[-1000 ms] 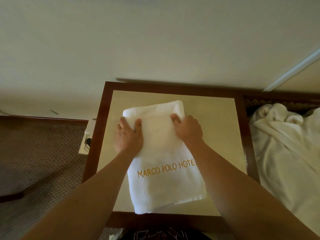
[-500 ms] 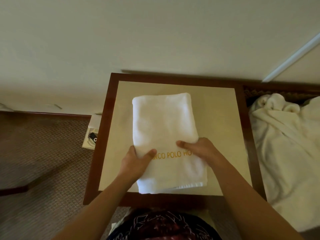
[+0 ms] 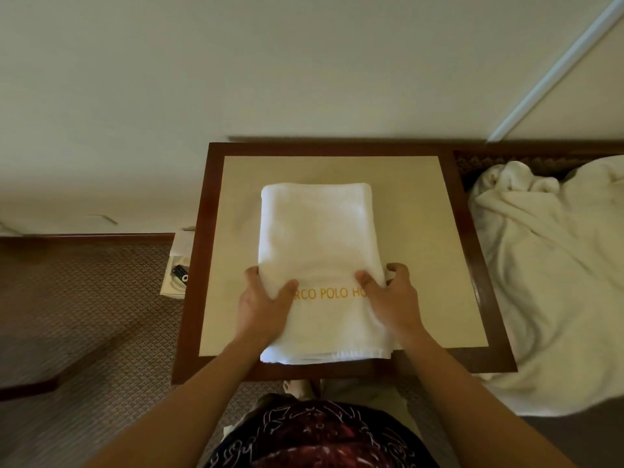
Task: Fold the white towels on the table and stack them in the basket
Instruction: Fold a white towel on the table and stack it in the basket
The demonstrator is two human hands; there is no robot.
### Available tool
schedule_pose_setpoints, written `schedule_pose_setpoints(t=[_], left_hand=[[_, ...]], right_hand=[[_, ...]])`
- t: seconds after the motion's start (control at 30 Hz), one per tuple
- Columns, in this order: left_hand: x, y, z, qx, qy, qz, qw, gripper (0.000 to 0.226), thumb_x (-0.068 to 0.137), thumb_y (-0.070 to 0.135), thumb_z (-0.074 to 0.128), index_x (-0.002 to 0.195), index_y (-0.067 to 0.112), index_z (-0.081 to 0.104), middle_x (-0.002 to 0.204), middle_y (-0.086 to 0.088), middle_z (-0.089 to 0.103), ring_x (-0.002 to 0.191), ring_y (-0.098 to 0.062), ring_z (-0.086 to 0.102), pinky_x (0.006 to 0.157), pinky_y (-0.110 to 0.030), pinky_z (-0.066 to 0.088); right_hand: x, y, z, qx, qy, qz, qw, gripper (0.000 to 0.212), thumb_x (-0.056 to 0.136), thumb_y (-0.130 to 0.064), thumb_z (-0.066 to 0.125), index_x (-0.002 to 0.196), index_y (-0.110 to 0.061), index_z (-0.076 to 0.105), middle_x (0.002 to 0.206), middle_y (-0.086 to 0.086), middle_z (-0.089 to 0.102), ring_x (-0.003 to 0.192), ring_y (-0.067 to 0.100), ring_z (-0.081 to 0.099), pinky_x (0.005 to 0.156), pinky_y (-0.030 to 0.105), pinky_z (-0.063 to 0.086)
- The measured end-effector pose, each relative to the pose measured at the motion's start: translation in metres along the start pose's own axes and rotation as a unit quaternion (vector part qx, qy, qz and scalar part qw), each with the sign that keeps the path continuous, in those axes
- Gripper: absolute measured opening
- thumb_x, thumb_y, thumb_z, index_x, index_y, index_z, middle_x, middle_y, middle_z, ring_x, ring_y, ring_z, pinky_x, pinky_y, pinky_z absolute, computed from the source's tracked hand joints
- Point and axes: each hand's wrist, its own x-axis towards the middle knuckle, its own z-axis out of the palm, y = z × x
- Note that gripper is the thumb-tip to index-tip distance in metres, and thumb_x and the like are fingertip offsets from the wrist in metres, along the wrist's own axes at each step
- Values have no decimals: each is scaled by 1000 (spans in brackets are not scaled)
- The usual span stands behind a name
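- The folded white towel [image 3: 317,265] is lying near the middle of the wood-framed table [image 3: 472,265], its long axis running straight away from the person, the gold "MARCO POLO" lettering [image 3: 324,294] sitting crosswise near the close end
- The left hand [image 3: 263,304] is gripping the towel's left edge, thumb on top and fingers curling round the side
- The right hand [image 3: 388,295] is gripping the right edge the same way, thumb lying over the cloth
- Both hands are sitting level at the near third, so the far end is lying well beyond them; neither hand is nearer
- A heap of unfolded white towels [image 3: 557,271] is lying just beside the table on the right
- No basket is showing clearly in this view, so I cannot tell which way the towel must travel
- Nothing is standing on the table around the towel to block a lift or a further fold
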Motion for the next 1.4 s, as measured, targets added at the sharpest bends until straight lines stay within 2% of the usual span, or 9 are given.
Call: schedule_pose_setpoints(t=[0.2, 0.3, 0.4, 0.53, 0.63, 0.77, 0.93, 1.2, 1.4], left_hand=[[-8, -14, -5, 104, 70, 88, 988, 60, 101, 54, 45, 150, 25, 24, 153, -9, 35, 132, -36, 45, 102, -54, 45], [-22, -19, 2, 265, 9, 257, 929, 63, 101, 57, 28, 159, 33, 17, 171, -2, 2, 156, -27, 5, 124, -54, 16], [-28, -41, 7, 379, -91, 328, 861, 67, 102, 65, 18, 163, 39, 7, 168, 7, -26, 154, -23, -28, 125, -60, 1], [-32, -60, -8, 403, -97, 314, 854, 79, 101, 70, 16, 162, 29, -13, 167, 4, -30, 154, -24, -26, 124, -58, 5], [-36, -61, -15, 362, -119, 257, 888, 85, 96, 75, 13, 158, 32, -25, 162, 11, -39, 155, -25, -19, 126, -50, 7], [-31, -36, -10, 182, -74, 184, 963, 77, 97, 65, 43, 161, 35, 11, 170, 14, 0, 147, -22, 28, 117, -48, 35], [-2, -3, -2, 18, -24, 4, 1000, 80, 87, 55, 72, 149, 33, 27, 143, -8, 48, 119, -32, 57, 95, -49, 55], [20, -6, -14, -35, -102, -67, 992, 85, 65, 50, 93, 132, 23, 50, 115, 2, 68, 101, -24, 68, 88, -49, 60], [10, -3, -13, -59, -163, -54, 983, 84, 49, 44, 96, 121, 25, 58, 107, 1, 75, 96, -25, 74, 83, -50, 62]], right_hand=[[-19, 17, 8, -150, 78, -86, 982, 63, 101, -55, 48, 148, -19, 27, 135, 10, 52, 111, 26, 60, 88, 46, 57], [-43, 28, 19, -189, 61, -121, 973, 74, 97, -65, 41, 153, -22, 18, 134, 9, 47, 111, 27, 57, 85, 48, 57], [-54, 46, 23, -265, 67, -126, 953, 78, 96, -68, 31, 155, -17, 20, 127, 10, 48, 102, 29, 58, 76, 47, 57], [-49, 52, 7, -303, 79, -85, 946, 70, 98, -65, 19, 145, -17, 38, 128, 10, 45, 108, 31, 55, 83, 49, 54], [-43, 47, 2, -261, 37, -46, 964, 57, 102, -60, 28, 133, -16, 47, 125, 10, 46, 107, 29, 53, 88, 46, 51], [-25, 25, 2, -169, 4, -6, 986, 61, 95, -68, 48, 120, -12, 52, 119, 9, 49, 103, 26, 50, 88, 42, 47], [-1, -5, 9, -118, -48, 56, 990, 114, 38, -96, 67, 117, -15, 52, 109, 1, 61, 99, 26, 65, 87, 48, 58], [-4, -14, -5, 26, -149, 76, 986, 43, 66, -42, 95, 91, -17, 71, 90, -3, 74, 81, 11, 68, 62, 21, 49], [-29, 8, -13, 133, -123, 70, 981, 27, 72, -20, 92, 94, -15, 76, 89, 3, 79, 86, 21, 76, 79, 37, 63]])
